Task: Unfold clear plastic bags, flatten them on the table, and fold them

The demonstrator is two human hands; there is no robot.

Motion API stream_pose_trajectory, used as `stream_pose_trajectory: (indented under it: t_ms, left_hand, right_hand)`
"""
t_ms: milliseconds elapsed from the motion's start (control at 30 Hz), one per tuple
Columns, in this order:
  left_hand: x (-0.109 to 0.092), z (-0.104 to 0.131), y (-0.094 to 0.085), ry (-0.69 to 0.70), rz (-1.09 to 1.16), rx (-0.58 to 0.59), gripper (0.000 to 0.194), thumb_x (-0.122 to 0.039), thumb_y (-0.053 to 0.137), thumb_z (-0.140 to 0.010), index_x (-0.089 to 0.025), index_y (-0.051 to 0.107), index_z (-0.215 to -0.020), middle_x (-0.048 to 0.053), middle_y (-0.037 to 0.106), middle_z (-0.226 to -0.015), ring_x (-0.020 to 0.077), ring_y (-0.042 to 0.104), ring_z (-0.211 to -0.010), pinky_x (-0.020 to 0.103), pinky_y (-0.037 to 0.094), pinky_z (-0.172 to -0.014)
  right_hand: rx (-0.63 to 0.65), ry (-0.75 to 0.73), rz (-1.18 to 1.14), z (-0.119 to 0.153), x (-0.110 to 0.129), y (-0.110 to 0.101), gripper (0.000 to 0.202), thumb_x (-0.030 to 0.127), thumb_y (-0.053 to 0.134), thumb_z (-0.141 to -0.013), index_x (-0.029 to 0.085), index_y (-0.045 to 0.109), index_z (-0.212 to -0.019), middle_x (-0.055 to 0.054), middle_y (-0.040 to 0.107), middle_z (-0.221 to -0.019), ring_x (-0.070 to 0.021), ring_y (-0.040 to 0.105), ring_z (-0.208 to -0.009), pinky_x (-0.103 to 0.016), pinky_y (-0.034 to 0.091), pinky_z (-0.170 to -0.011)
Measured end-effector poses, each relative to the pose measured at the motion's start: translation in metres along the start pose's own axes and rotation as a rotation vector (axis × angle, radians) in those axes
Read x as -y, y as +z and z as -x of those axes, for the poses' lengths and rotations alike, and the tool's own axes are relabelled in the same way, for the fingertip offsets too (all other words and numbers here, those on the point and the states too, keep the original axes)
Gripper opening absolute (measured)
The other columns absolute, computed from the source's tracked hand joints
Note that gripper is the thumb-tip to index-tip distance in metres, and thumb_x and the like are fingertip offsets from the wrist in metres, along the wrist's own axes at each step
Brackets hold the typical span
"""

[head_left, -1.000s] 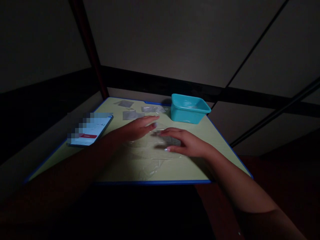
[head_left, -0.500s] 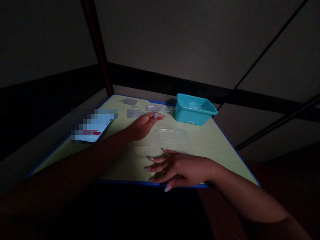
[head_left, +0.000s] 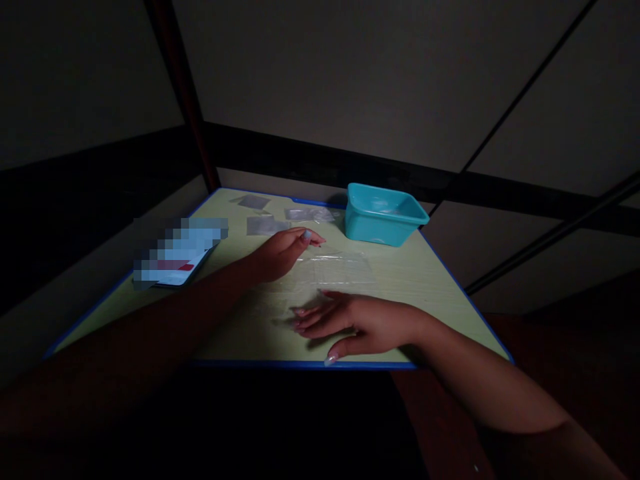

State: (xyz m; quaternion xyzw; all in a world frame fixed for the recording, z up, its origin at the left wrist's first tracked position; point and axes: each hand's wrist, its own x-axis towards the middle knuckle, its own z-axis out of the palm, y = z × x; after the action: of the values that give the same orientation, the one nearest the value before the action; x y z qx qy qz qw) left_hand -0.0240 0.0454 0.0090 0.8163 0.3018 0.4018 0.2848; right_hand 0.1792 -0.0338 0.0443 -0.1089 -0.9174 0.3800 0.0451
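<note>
A clear, flat plastic bag or sheet (head_left: 345, 270) with creases lies on the light wood-look table (head_left: 415, 287). My left hand (head_left: 283, 253) rests at its far left edge, fingers stretched to the right and the thumb on the upper side; nothing shows in its grasp. Nearer to me, my right hand (head_left: 360, 323) hovers low over the tabletop with its fingers apart and a shadow beneath them. It is empty, and its thumb is by the table's blue front edge. Whether the fingertips touch the plastic I cannot tell.
A turquoise plastic basin (head_left: 383, 223) stands at the back right. Small clear packets (head_left: 263, 225) and a crumpled one (head_left: 310, 215) lie at the back left. A phone with a lit, blurred screen (head_left: 183, 253) leans at the left edge. Dark panelled walls (head_left: 320, 80) enclose the table.
My right hand has risen slightly off the tabletop and its fingers have drawn a little closer together. My left hand stays in place on the plastic. The view has shifted a little.
</note>
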Motion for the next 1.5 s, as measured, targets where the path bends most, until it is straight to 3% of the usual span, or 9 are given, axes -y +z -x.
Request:
stream_pose_trajectory:
  t_ms: [167,267,367,500,700,1000,1167,1300,1500]
  left_hand:
    - [-0.004,0.000,-0.004,-0.105,0.051,0.129,0.065,-0.064,0.026,-0.090,-0.012,0.064,-0.099,0.008,0.067,-0.085,0.0176,0.061,-0.076,0.030,0.048,-0.072]
    - [-0.011,0.000,-0.008,-0.239,0.051,0.316,0.056,-0.061,0.037,-0.086,-0.013,0.063,-0.099,0.005,0.066,-0.076,0.0149,0.057,-0.062,0.027,0.045,-0.059]
    - [-0.016,-0.001,-0.010,-0.319,0.043,0.480,0.045,-0.056,0.051,-0.080,-0.015,0.063,-0.093,0.002,0.066,-0.074,0.0152,0.058,-0.064,0.025,0.043,-0.058]
    - [-0.015,-0.001,-0.009,-0.339,0.072,0.575,0.038,-0.049,0.063,-0.072,-0.017,0.062,-0.092,-0.001,0.064,-0.068,0.0140,0.058,-0.062,0.023,0.040,-0.056]
    - [-0.008,0.002,-0.007,-0.340,0.031,0.613,0.045,-0.045,0.070,-0.067,-0.020,0.059,-0.103,-0.004,0.061,-0.070,0.0124,0.058,-0.063,0.021,0.038,-0.057]
    - [-0.009,0.001,-0.007,-0.288,-0.087,0.636,0.033,-0.046,0.070,-0.065,-0.018,0.059,-0.080,-0.005,0.052,-0.067,0.0123,0.050,-0.064,0.022,0.036,-0.057]
    - [-0.007,0.001,-0.008,-0.213,-0.128,0.641,0.028,-0.045,0.067,-0.068,-0.018,0.060,-0.073,-0.004,0.053,-0.068,0.0125,0.050,-0.067,0.021,0.036,-0.060]
    - [-0.005,0.002,-0.007,-0.090,-0.185,0.607,0.028,-0.043,0.065,-0.071,-0.018,0.056,-0.064,-0.003,0.052,-0.068,0.0129,0.051,-0.069,0.021,0.036,-0.062]
    - [-0.005,0.002,-0.005,-0.025,-0.269,0.542,0.022,-0.035,0.064,-0.070,-0.018,0.054,-0.059,-0.002,0.052,-0.065,0.0146,0.052,-0.070,0.023,0.036,-0.065]
  right_hand:
    - [-0.220,-0.076,-0.128,0.000,-0.008,-0.001,0.034,0.017,0.058,-0.086,0.011,0.061,-0.119,-0.016,0.061,-0.122,-0.0164,0.050,-0.122,-0.036,0.038,-0.104]
    - [-0.280,-0.051,-0.150,0.000,-0.015,0.000,0.031,0.018,0.054,-0.089,0.013,0.061,-0.119,-0.015,0.061,-0.122,-0.0161,0.053,-0.119,-0.036,0.040,-0.102]
    - [-0.322,-0.027,-0.145,0.001,-0.025,0.001,0.029,0.020,0.054,-0.089,0.015,0.063,-0.116,-0.013,0.062,-0.121,-0.0163,0.054,-0.117,-0.037,0.039,-0.102]
    - [-0.323,0.063,-0.126,0.001,-0.034,0.000,0.030,0.023,0.054,-0.089,0.011,0.063,-0.114,-0.013,0.065,-0.115,-0.0166,0.059,-0.108,-0.033,0.043,-0.095]
    - [-0.340,0.068,-0.013,-0.001,-0.033,-0.006,0.027,0.024,0.049,-0.091,0.007,0.067,-0.080,-0.009,0.065,-0.082,-0.0141,0.057,-0.080,-0.028,0.045,-0.078]
    - [-0.462,0.152,0.052,0.002,-0.030,-0.009,0.021,0.023,0.052,-0.088,0.012,0.065,-0.102,-0.008,0.065,-0.092,-0.0141,0.056,-0.081,-0.027,0.044,-0.076]
    - [-0.472,0.278,-0.021,0.004,-0.028,-0.009,0.017,0.026,0.054,-0.086,0.012,0.062,-0.088,0.001,0.055,-0.067,-0.0093,0.045,-0.060,-0.020,0.037,-0.055]
    - [-0.440,0.290,-0.111,0.004,-0.028,-0.009,0.017,0.027,0.057,-0.085,0.012,0.058,-0.077,0.004,0.049,-0.060,-0.0071,0.041,-0.054,-0.019,0.034,-0.052]
    - [-0.352,0.206,-0.345,0.004,-0.029,-0.005,0.024,0.032,0.059,-0.086,0.010,0.063,-0.093,-0.004,0.064,-0.077,-0.0104,0.059,-0.068,-0.025,0.048,-0.066]
